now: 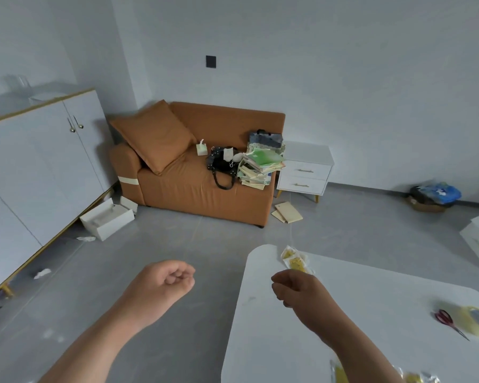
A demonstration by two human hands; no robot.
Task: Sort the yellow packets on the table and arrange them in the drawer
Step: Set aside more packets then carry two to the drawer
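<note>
My right hand is over the white table's far left corner, fingers closed on a few yellow packets that stick out beyond my knuckles. My left hand hangs over the grey floor left of the table, curled into a loose fist with nothing visible in it. More yellow packets lie at the table's near edge, partly hidden by my right forearm. A white nightstand with two shut drawers stands right of the sofa.
Red-handled scissors and a tape roll lie on the table's right side. An orange sofa holds a black bag and a stack of books. A white cabinet is at left, open white boxes on the floor beside it.
</note>
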